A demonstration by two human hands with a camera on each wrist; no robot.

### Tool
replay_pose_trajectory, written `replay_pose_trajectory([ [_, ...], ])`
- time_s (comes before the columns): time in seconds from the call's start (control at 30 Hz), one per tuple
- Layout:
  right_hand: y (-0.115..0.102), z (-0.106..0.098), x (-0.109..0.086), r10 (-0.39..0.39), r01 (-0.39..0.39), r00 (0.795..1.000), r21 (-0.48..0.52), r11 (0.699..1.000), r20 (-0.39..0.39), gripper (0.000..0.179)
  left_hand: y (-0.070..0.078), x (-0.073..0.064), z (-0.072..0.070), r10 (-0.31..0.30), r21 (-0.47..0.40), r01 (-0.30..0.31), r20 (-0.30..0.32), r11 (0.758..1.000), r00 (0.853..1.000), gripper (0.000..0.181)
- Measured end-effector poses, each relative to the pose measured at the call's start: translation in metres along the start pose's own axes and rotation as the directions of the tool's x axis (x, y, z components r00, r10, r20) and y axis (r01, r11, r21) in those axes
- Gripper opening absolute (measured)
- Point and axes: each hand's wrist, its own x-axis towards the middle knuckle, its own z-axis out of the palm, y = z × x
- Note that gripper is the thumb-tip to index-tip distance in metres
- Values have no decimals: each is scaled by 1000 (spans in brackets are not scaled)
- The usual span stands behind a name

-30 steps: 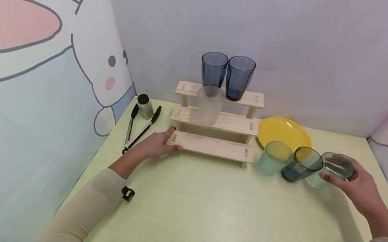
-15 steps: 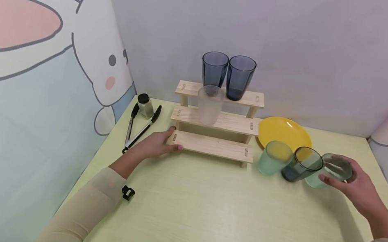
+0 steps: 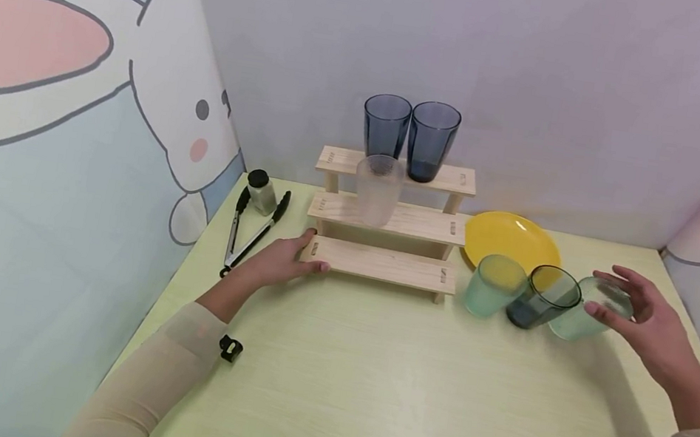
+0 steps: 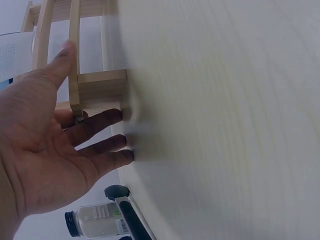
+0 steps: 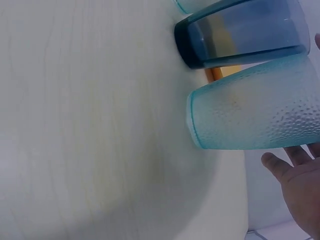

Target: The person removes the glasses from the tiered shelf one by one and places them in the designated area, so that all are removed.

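Note:
My left hand (image 3: 279, 262) grips the left end of the lowest step of a three-tier wooden shelf (image 3: 384, 264). In the left wrist view its thumb lies on the plank while the index finger reaches behind the end; the other fingers extend toward the tabletop. At the right, my right hand (image 3: 656, 332) is spread beside a pale green textured glass (image 5: 250, 107), its thumb and fingers loosened from the side. This glass stands upright on the table, close to a dark smoky glass (image 3: 533, 311). Left of that is a second green glass (image 3: 490, 294).
Two blue-grey glasses (image 3: 431, 137) stand on the top step, a frosted clear glass (image 3: 378, 193) on the middle one. A yellow plate (image 3: 509, 233) lies behind the table glasses. Tongs (image 3: 253, 241) and a black-capped jar (image 3: 262, 195) are left of the shelf.
My right hand has let go of the rightmost green glass; its fingers have lifted and spread from the rim. That glass shifted very slightly left earlier. My left hand keeps its place on the shelf.

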Motion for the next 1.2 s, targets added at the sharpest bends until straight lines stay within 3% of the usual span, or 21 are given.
replay_pose_trajectory([
  [0.3, -32, -10, 14, -35, 42, 995, 80, 996, -89, 78, 0, -2, -1, 7, 9, -7, 3, 1000, 1000, 111],
  [0.53, -70, -3, 27, -28, 31, 995, 25, 999, -98, 80, 0, -2, -2, 11, 5, -11, 7, 1000, 1000, 111],
  [0.73, -100, 13, 43, -67, 63, 994, -49, 997, -90, 85, 0, -2, -2, 16, -1, -16, 8, 1000, 1000, 111],
  [0.9, -122, 31, 56, -124, 122, 990, -32, 992, -68, 86, 0, -2, -2, 16, 0, -16, 5, 1000, 1000, 110],
  [1.2, -166, 67, 76, -124, 125, 992, -60, 990, 21, 92, -2, -1, -1, 14, 0, -14, 3, 1000, 1000, 112],
])
